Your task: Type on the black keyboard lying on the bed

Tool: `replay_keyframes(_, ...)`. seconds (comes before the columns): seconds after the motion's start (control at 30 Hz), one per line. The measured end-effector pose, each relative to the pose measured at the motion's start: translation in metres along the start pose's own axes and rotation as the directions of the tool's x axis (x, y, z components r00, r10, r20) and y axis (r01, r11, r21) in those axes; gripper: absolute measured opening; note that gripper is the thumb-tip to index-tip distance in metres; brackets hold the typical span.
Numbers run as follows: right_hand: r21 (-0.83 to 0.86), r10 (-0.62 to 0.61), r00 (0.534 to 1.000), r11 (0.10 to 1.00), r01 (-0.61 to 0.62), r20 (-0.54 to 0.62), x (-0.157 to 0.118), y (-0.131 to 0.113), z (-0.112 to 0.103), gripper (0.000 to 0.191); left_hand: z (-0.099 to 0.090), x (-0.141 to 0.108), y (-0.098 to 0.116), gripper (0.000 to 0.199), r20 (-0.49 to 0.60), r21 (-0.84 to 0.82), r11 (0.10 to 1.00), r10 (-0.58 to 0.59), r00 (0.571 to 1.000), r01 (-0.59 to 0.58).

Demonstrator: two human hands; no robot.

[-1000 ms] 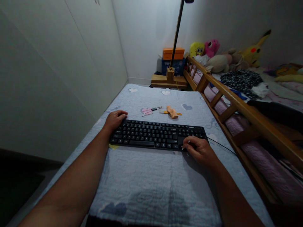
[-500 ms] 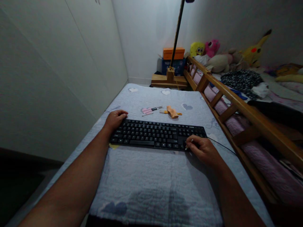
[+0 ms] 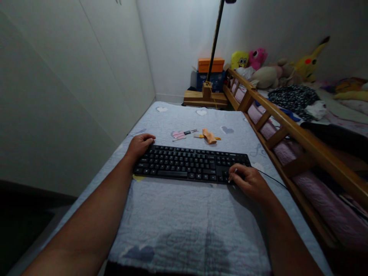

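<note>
A black keyboard [image 3: 178, 163] lies across the quilted cloth in front of me. My left hand [image 3: 140, 146] is closed on its left end, with the thumb by the top corner; the fingertips on the far side are partly hidden. Over the keyboard's lower right keys, my right hand [image 3: 247, 179] pinches a thin cotton swab [image 3: 235, 171] whose lower end touches near the arrow keys. Part of the number pad is covered by this hand. Beyond the keyboard lie another swab [image 3: 179, 139], a dark-handled thin tool [image 3: 187, 132] and an orange cloth [image 3: 209, 136] over a yellow-handled brush [image 3: 199, 135].
The pale blue quilted cloth [image 3: 178, 214] with heart patterns covers the surface. A cable [image 3: 270, 177] runs right from the keyboard toward the wooden bed rail [image 3: 290, 126]. Soft toys lie on the bed. At the back stands a pole on a wooden base [image 3: 195, 99]; a white cabinet is on the left.
My right hand with the cotton swab has shifted slightly right along the lower keys. The left hand and the keyboard have stayed in place.
</note>
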State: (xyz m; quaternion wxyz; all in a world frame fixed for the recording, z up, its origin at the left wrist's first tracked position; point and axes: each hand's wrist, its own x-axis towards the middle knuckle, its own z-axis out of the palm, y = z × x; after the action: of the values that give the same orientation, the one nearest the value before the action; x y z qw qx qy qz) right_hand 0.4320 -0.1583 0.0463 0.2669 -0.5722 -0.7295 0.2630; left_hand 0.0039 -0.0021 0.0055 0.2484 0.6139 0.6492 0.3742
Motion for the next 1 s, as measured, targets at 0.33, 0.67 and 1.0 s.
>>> replay_keyframes(0.33, -0.003, 0.008, 1.000, 1.000, -0.008, 0.009, 0.000, -0.001, -0.004, 0.020, 0.001, 0.001, -0.003, 0.035, -0.004, -0.011, 1.000, -0.010, 1.000, 0.010)
replay_keyframes(0.67, -0.015, 0.037, 0.998, 0.999, -0.036, 0.041, -0.002, 0.005, -0.011, 0.018, 0.002, 0.002, -0.003, 0.033, -0.009, -0.006, 1.000, -0.006, 1.000, 0.006)
replay_keyframes(1.0, -0.006, 0.044, 0.999, 0.999, -0.044, 0.009, -0.002, 0.003, -0.012, 0.017, 0.002, 0.000, 0.000, 0.032, -0.006, -0.026, 0.999, -0.027, 1.000, 0.027)
